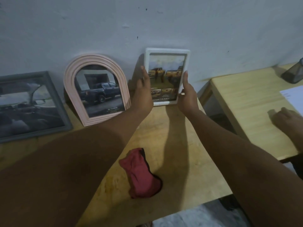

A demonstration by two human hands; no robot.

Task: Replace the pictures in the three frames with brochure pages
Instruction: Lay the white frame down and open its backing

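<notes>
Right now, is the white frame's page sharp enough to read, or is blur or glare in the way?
Head view: dim overall; the white frame, between the left hand and right hand, is blurred, its print unreadable, with no strong glare. Head view: the pink arched frame is sharper, its logo legible; arm shadows fall across the table below.

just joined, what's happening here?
A person holds the white frame upright by the wall at the back of the wooden table: left hand flat against its left edge, right hand gripping its lower right corner. It shows a car brochure page, as do the pink arched frame and grey frame leaning to its left.
</notes>
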